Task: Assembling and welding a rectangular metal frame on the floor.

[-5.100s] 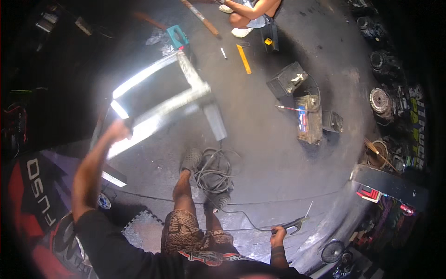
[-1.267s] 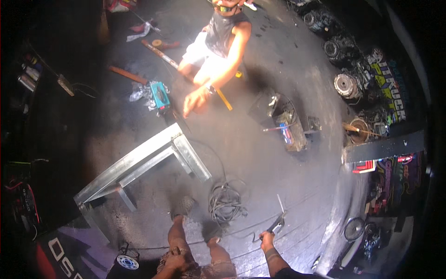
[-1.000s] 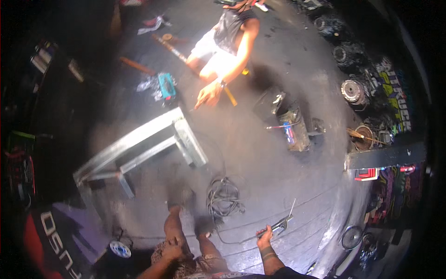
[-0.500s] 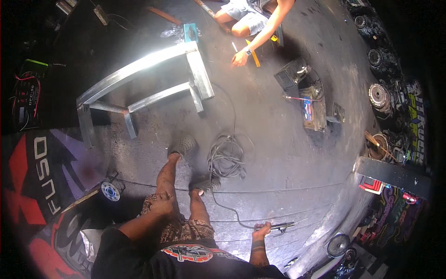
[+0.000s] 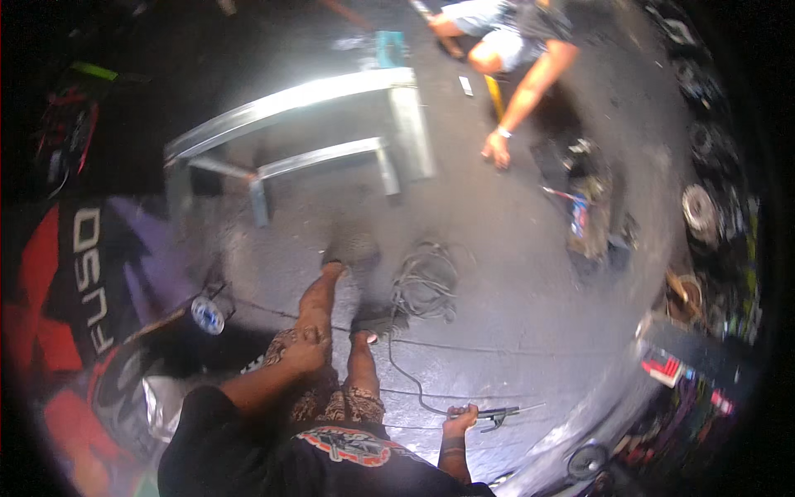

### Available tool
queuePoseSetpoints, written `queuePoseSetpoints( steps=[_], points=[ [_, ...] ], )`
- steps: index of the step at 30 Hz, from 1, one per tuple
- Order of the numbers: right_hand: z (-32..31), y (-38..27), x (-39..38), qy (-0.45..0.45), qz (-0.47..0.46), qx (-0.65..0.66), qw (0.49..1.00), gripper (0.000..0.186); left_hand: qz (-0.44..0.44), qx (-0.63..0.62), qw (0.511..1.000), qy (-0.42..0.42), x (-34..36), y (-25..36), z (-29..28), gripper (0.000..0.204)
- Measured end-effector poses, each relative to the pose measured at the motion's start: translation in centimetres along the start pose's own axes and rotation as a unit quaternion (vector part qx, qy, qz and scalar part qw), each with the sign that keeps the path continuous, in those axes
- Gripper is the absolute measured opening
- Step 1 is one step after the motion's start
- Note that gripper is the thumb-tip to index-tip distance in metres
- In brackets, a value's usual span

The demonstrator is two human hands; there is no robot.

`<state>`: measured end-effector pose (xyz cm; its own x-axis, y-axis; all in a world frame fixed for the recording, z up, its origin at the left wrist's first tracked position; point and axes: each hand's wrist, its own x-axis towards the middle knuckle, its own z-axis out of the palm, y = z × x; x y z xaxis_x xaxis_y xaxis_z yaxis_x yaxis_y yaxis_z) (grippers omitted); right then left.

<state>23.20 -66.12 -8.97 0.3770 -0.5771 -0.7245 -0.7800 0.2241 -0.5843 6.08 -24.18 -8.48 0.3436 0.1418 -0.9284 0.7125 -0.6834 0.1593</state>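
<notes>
My right hand [image 5: 460,422] is closed on a black welding electrode holder [image 5: 498,414] with a thin rod and trailing cable. My left hand [image 5: 305,352] lies against my patterned shorts, fingers curled; anything inside them is hidden. Beyond my feet a metal frame [image 5: 290,93] of square tubing lies on the grey floor, bright along its top rail. A coil of dark cable [image 5: 422,282] sits right of my feet.
A co-worker [image 5: 530,91] crouches beyond, one arm reaching down. A teal machine [image 5: 389,48] and yellow square [image 5: 494,95] lie there. Battery-like boxes [image 5: 580,215] stand right, before greasy round parts [image 5: 700,207]. A painted panel [image 5: 50,282] and small wheel [image 5: 207,315] are left.
Since the oldest frame my left hand has left the metal frame for my shorts, and the frame has changed position. The co-worker has leaned down, arm extended. The view has shifted.
</notes>
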Motion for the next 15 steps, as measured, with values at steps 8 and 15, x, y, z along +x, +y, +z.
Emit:
queuePoseSetpoints(
  steps=[8, 15],
  points=[
    [7.9, 0.1, -3.1, -0.08, -0.011, -0.094, 0.992, 0.018, 0.023, -0.077, 0.997, -0.009, -1.2, -1.7, -3.2, 0.069],
    [16.0, -0.1, -6.9, -0.141, -0.029, -0.172, 0.975, 0.019, 0.044, -0.115, 0.992, -0.022, -1.1, -3.6, -5.5, 0.066]
  ],
)
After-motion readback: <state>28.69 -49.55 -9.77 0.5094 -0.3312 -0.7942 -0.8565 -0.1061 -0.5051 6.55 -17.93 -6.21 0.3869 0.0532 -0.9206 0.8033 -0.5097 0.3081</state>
